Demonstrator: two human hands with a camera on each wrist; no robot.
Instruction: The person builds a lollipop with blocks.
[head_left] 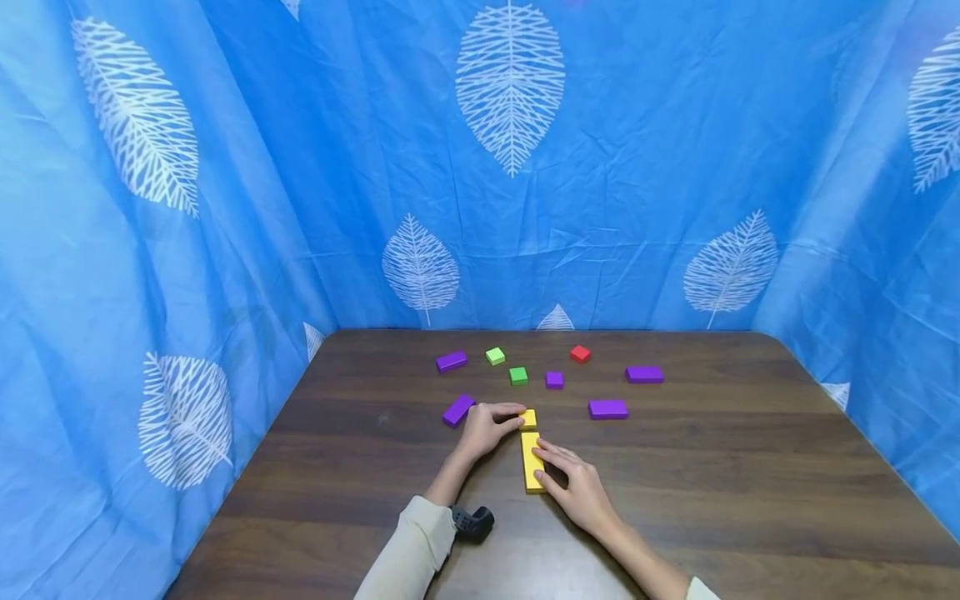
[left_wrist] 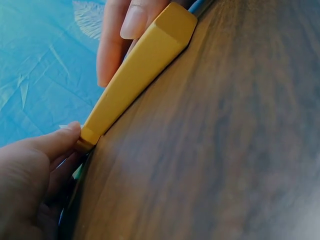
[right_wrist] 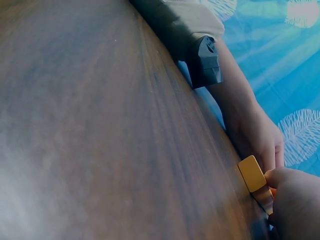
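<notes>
My left hand (head_left: 483, 429) pinches a small yellow block (head_left: 528, 419) between thumb and fingers. Right behind the near end of that piece lies a long yellow block (head_left: 532, 462), in line with it on the wooden table. My right hand (head_left: 581, 490) holds this long block from its right side, thumb near the close end and fingertips over the top edge. In the left wrist view the long block (left_wrist: 145, 62) runs away toward the small one, which the left thumb touches. The right wrist view shows the long block's near end (right_wrist: 251, 173) beside the right thumb.
Purple blocks lie left (head_left: 458, 410) and right (head_left: 607, 409) of the hands. Farther back are two green blocks (head_left: 518, 376), a small purple block (head_left: 554, 380) and a red block (head_left: 580, 354). Blue leaf-print cloth (head_left: 630, 167) hangs around the table (head_left: 750, 467).
</notes>
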